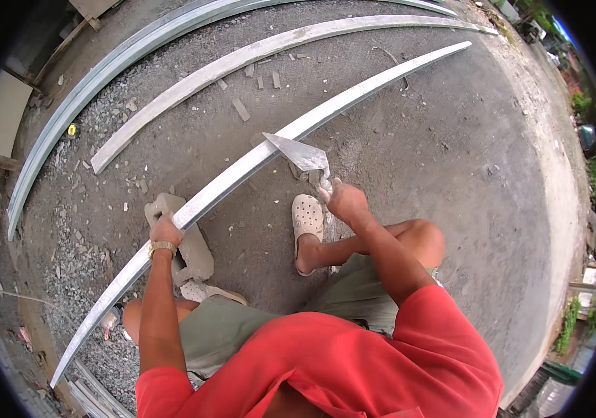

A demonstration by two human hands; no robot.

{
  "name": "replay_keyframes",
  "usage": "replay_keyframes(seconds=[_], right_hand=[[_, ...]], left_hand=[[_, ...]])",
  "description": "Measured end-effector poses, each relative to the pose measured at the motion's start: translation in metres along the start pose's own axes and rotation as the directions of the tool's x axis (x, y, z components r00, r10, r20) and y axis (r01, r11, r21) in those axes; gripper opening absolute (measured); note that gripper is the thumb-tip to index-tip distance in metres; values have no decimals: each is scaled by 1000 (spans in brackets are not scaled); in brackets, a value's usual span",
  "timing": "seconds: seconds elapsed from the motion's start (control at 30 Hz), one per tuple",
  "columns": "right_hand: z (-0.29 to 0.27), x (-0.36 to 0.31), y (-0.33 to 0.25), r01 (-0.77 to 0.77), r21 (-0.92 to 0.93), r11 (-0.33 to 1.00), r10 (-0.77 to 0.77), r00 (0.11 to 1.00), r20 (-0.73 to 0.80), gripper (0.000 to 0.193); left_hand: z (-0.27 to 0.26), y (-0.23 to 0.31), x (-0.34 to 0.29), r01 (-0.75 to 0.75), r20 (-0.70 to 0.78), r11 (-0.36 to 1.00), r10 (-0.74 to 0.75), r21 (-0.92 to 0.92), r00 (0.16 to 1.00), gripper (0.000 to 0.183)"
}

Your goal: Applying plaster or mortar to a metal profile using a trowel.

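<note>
The left hand (pixel 166 230) grips the long grey metal strip (pixel 242 171), which runs from 7 o'clock to 1 o'clock across a concrete block (pixel 190 254). The right hand (pixel 345 202) is closed on a trowel (pixel 301 155), its blade touching the strip near centre. 2 more strips (pixel 242 56) lie toward 12 o'clock.

three long metal channels (pixel 256 164), one trowel (pixel 298 152), one concrete block (pixel 186 244), two hands (pixel 165 228)
</note>
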State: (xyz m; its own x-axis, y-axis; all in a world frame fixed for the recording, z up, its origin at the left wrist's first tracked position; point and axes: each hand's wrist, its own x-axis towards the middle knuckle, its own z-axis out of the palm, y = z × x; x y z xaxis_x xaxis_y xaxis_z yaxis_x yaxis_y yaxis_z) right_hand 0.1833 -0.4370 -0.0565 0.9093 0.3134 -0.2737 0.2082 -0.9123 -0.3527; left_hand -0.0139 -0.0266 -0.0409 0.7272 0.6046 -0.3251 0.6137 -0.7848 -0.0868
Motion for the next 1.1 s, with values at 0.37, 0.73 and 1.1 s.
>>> replay_keyframes(seconds=[0.37, 0.73, 1.1], right_hand=[[-45, 120, 111, -377, 249, 892, 417, 899, -133, 58], [7, 25, 11, -150, 128, 980, 158, 986, -52, 56], [-10, 4, 25, -126, 128, 984, 134, 990, -54, 57]], left_hand=[[17, 15, 8, -28, -105, 999, 25, -33, 994, 43], [11, 4, 0, 40, -80, 999, -39, 20, 996, 41], [12, 2, -1, 3, -136, 1000, -1, 13, 991, 37]])
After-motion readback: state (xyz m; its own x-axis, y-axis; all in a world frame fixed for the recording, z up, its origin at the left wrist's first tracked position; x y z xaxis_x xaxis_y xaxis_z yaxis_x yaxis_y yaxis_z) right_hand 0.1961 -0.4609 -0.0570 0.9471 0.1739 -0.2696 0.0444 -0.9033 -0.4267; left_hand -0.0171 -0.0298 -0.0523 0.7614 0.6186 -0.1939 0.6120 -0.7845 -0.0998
